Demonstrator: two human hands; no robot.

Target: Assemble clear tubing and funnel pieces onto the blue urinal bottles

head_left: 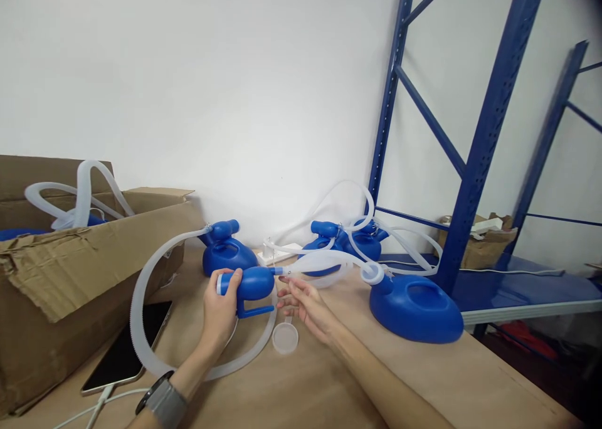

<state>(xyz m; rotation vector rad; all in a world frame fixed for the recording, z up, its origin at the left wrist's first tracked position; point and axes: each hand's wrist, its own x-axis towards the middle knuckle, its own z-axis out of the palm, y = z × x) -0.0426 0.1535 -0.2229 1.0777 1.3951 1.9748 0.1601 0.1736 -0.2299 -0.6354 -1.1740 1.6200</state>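
Note:
My left hand [221, 307] is wrapped round a blue plastic urinal head [258, 283], a rounded funnel piece with a hooked handle below, held above the table. A translucent corrugated hose [324, 261] meets its narrow right end and runs to a blue urinal bottle [416, 308] on the right. At that joint my right hand [305, 307] pinches with thumb and forefinger, its other fingers loosely curled; whatever is between the fingertips is too small to make out. Just below hangs or lies a translucent round cap [285, 338]; I cannot tell which.
Further blue bottles with hoses stand by the wall, one left [228, 258] and others behind the hose. A cardboard box [108, 253] holding hoses is at left, beside a dark tablet [129, 347] with a cable. A white power strip [282, 252] and blue shelf frame [489, 128] are behind.

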